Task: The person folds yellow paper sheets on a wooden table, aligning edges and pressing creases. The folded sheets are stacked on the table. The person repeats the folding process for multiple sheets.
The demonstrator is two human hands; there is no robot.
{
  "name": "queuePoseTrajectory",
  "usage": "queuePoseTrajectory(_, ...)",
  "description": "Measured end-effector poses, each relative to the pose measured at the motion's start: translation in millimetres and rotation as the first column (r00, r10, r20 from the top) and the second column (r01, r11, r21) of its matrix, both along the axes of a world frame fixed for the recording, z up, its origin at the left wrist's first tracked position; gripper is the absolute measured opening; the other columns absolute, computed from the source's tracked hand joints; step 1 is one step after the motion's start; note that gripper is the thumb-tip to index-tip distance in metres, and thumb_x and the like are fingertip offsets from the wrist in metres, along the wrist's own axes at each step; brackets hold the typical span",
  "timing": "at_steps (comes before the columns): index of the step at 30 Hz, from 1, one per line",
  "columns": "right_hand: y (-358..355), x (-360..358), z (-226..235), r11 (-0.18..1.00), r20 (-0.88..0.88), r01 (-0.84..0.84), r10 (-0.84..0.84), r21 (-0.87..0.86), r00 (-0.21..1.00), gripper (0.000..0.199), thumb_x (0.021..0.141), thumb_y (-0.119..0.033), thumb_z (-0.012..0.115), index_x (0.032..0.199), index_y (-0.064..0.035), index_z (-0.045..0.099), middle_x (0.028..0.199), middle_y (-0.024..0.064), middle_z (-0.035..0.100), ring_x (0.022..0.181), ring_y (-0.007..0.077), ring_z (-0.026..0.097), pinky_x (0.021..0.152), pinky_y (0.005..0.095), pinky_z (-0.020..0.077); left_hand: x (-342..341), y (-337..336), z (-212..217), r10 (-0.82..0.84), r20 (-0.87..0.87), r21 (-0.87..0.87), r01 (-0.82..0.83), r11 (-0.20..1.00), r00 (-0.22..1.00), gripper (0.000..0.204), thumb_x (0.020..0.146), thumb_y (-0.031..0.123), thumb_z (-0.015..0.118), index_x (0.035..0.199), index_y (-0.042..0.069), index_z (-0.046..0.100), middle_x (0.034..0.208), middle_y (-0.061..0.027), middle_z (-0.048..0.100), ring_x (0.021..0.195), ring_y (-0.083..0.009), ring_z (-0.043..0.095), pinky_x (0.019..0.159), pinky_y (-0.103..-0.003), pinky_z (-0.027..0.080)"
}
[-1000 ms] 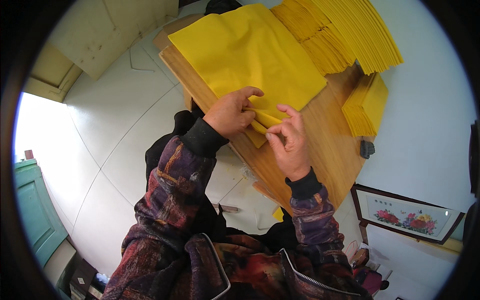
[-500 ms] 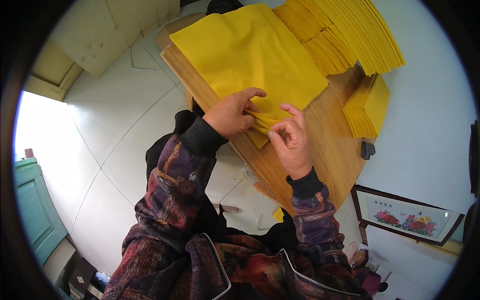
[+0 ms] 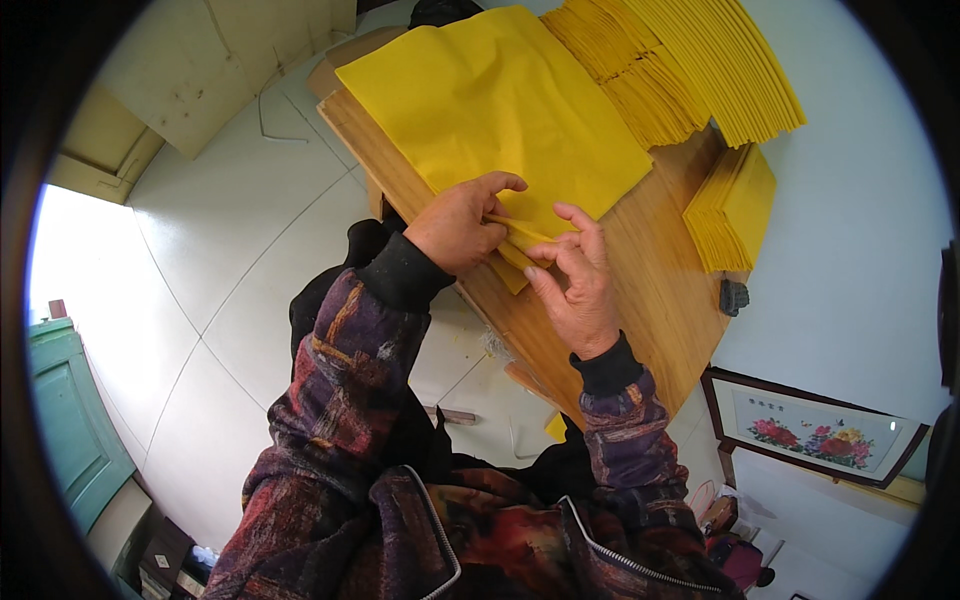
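A large yellow felt-like cloth sheet (image 3: 500,100) lies over the wooden table, its near corner bunched into folds. My left hand (image 3: 460,225) is closed on that gathered corner, the thumb and fingers pinching the folds while the forefinger sticks out above the sheet. Just to its right, my right hand (image 3: 578,285) has its thumb and forefinger at the loose folded edge, with the other fingers raised. A small gap shows between that thumb tip and forefinger. The inside of the gathered folds is hidden by my left fingers.
Thick stacks of folded yellow cloth (image 3: 715,70) stand at the table's far right, with a smaller stack (image 3: 735,210) nearer. A dark lump (image 3: 733,297) rests by the right edge of the wooden table (image 3: 640,310). A framed flower picture (image 3: 815,430) leans beside the wall.
My right thumb and forefinger have shifted slightly left and spread a little apart at the folded edge. The left hand keeps its pinch in nearly the same place.
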State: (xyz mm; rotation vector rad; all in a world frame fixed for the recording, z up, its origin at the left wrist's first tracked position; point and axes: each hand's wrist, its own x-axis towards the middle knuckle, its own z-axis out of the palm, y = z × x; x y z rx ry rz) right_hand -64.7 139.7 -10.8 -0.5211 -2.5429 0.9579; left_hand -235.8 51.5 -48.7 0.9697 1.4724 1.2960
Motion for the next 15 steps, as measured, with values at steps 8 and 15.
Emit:
queuePoseTrajectory(8,2.3,-0.3,-1.1,0.999,0.022,0.009,-0.010,0.042,1.000,0.007,0.077,0.004,0.063,0.078,0.0003,0.057,0.125,0.0170,0.047,0.087,0.0227,0.055,0.067,0.0306,0.0483,-0.1,-0.8,2.6,-0.011,0.043,-0.006,0.012,1.000,0.999,0.051,0.082,-0.001,0.052,0.131,0.006,0.043,0.095,-0.0087,0.058,0.068,-0.0117,0.059,0.059,-0.023,0.050)
queuePoseTrajectory(15,2.4,-4.0,3.9,0.990,0.041,0.053,-0.048,-0.129,0.998,0.010,0.078,0.006,0.061,0.077,-0.0006,0.054,0.126,0.0194,0.046,0.085,0.0193,0.058,0.063,0.0273,0.0494,-6.1,-5.3,4.5,-0.076,0.057,0.062,0.072,0.995,0.996,0.058,0.078,-0.002,0.051,0.134,0.007,0.040,0.103,-0.0135,0.058,0.080,-0.0159,0.061,0.070,-0.026,0.051)
